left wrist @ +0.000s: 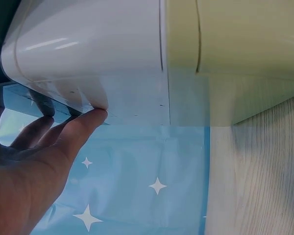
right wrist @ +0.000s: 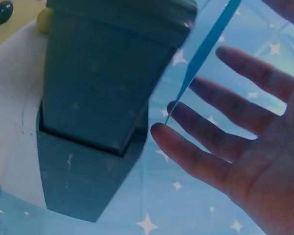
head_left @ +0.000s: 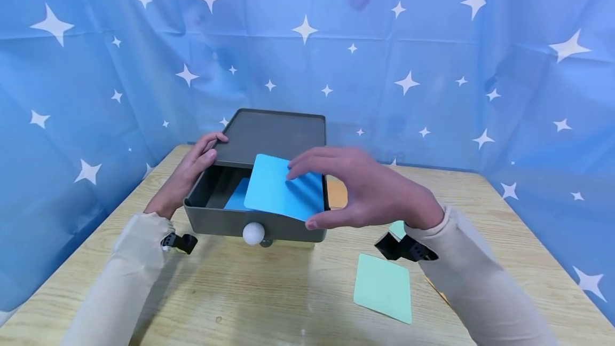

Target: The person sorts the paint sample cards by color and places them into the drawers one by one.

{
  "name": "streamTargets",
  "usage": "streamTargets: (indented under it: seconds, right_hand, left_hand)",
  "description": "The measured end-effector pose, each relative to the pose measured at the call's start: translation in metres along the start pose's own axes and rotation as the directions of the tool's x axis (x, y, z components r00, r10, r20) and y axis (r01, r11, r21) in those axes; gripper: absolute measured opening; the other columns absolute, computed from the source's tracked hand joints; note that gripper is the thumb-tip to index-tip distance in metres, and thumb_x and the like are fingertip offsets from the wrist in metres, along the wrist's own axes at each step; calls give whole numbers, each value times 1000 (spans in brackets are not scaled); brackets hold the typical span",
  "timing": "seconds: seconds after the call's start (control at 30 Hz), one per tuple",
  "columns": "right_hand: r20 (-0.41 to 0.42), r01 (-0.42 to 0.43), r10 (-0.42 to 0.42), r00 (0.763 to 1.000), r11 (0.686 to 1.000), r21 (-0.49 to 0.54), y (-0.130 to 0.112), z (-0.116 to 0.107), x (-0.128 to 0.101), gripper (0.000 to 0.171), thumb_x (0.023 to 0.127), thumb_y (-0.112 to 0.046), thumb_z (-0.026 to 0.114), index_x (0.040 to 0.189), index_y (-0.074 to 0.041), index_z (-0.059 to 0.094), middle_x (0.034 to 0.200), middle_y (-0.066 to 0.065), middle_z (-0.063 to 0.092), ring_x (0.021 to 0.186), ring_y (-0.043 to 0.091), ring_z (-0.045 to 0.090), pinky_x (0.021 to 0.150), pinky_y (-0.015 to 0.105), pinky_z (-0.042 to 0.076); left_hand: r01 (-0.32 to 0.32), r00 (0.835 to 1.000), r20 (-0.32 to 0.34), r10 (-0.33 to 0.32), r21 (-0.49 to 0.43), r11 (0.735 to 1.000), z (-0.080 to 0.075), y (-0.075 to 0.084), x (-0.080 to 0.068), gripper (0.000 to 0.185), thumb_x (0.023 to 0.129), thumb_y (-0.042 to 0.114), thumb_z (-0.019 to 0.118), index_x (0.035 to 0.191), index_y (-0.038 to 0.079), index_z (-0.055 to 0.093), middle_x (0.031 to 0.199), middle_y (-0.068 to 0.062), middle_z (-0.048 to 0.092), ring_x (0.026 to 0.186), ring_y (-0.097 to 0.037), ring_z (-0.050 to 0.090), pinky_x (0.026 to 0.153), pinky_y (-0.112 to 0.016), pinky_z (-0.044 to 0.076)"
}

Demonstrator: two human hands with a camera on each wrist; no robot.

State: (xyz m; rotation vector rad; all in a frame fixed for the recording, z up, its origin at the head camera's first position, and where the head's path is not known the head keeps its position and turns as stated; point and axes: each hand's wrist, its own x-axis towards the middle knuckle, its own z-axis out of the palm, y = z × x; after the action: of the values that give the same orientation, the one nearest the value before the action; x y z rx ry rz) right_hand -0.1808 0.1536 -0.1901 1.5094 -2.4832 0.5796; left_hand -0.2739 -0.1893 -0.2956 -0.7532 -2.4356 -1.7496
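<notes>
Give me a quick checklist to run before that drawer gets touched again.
1. Drawer open: ok, pulled out at the front.
2. Left hand at the unit: ok, touching its left side.
3. Darker blue card inside the drawer: ok.
4. Light blue card flat inside: not ok, it is tilted and overlaps the front rim in the head view.
5. Right hand clear of the drawer: not ok, its fingers are at the light blue card.
6. Light blue card firmly gripped: cannot tell.
</notes>
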Motion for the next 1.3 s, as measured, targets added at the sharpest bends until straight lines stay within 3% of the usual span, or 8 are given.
streamTargets:
  seconds: [0.27, 0.77, 1.0, 1.3]
  right_hand:
    - [95, -31, 28, 995, 999, 25, 1, 9, 2, 51, 83, -37, 82, 128, -21, 63, 134, -8, 61, 125, 10, 56, 102, 37, 47]
    - [105, -41, 41, 994, 999, -1, -1, 9, 2, 46, 87, -36, 79, 127, -20, 63, 128, -9, 63, 115, 7, 60, 98, 35, 49]
    - [43, -20, 20, 999, 1000, 1, 2, 10, 4, 31, 93, -22, 71, 122, -11, 67, 113, -2, 73, 103, 11, 70, 87, 34, 55]
    - [-82, -38, 37, 996, 999, -9, 9, 0, -6, 26, 92, -18, 73, 117, -11, 70, 112, -1, 74, 96, 10, 71, 86, 30, 57]
  left_hand:
    - [1, 1000, -1, -1, 7, 1000, 0, 1, 0, 39, 107, 39, 35, 145, 27, 35, 163, -2, 17, 149, -31, 16, 117, -68, 11]
    - [-2, 1000, -1, 2, 5, 1000, 0, 0, 1, 39, 107, 39, 35, 145, 28, 36, 163, -2, 19, 149, -29, 17, 118, -67, 10]
    - [-3, 1000, 4, 3, -5, 1000, 0, -1, 1, 39, 107, 38, 35, 145, 27, 36, 162, -4, 19, 147, -31, 18, 117, -68, 10]
    - [-13, 1000, 10, 14, -18, 1000, 0, 0, 2, 39, 107, 38, 34, 144, 27, 36, 161, -5, 20, 145, -32, 20, 116, -68, 13]
